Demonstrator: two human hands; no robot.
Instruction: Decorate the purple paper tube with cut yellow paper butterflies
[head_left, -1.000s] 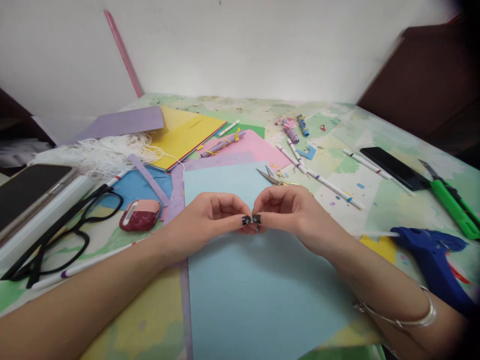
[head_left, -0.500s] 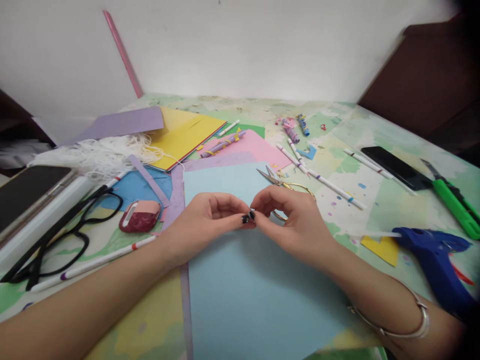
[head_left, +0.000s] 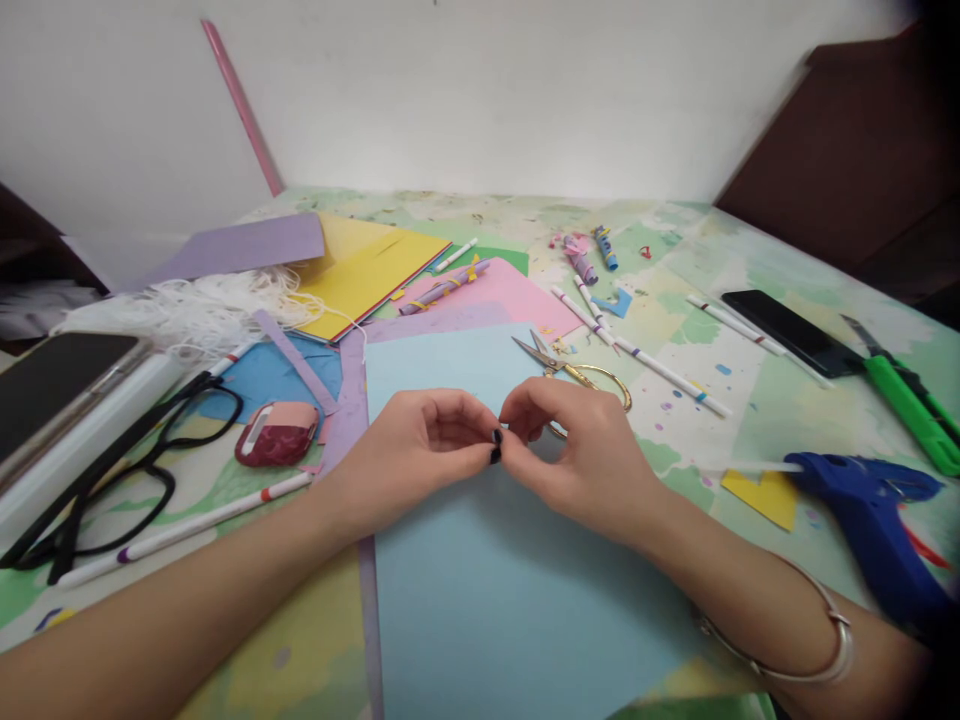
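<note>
Over a light blue sheet of paper (head_left: 465, 600), my left hand (head_left: 427, 440) and my right hand (head_left: 577, 455) meet at the fingertips. Both are closed in a pinch, thumbs against forefingers. Whatever sits between the fingertips is too small or too hidden to name. Gold-handled scissors (head_left: 574, 372) lie half open just beyond my right hand, partly covered by it. Under the blue sheet shows a purple sheet (head_left: 352, 400). To the left of my left hand rests a pink and maroon earphone case (head_left: 277, 435).
On the left are black glasses (head_left: 161, 450), a phone (head_left: 67, 390), white string (head_left: 195, 305) and a yellow sheet (head_left: 375, 270). Behind lie rolled purple paper (head_left: 444, 288) and white pens (head_left: 667, 378). A blue glue gun (head_left: 862, 510), green cutter (head_left: 911, 410) and black phone (head_left: 791, 330) occupy the right.
My fingertips have shifted slightly, the thumbs and forefingers turning a little against each other. My hands stay in nearly the same place, and the things on the table have not moved.
</note>
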